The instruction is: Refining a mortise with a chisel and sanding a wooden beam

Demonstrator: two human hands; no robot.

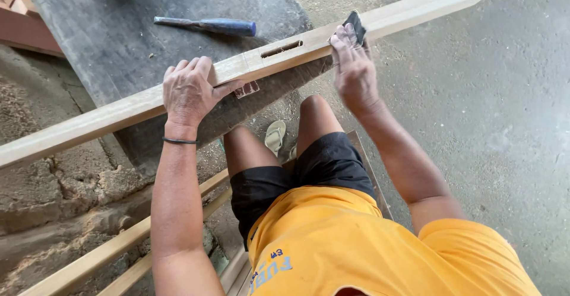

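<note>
A long beam [249, 64] runs from lower left to upper right across a slab [119, 40]. A chisel [205, 26] lies on the slab above it. Slats [113, 248] lie at lower left.

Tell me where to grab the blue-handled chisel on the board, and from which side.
Take the chisel by its blue handle, coming down from above with fingers across it. It lies flat on the dark board, handle toward the beam, metal blade pointing away to the left; the rounded handle looks the safer grip.
</note>
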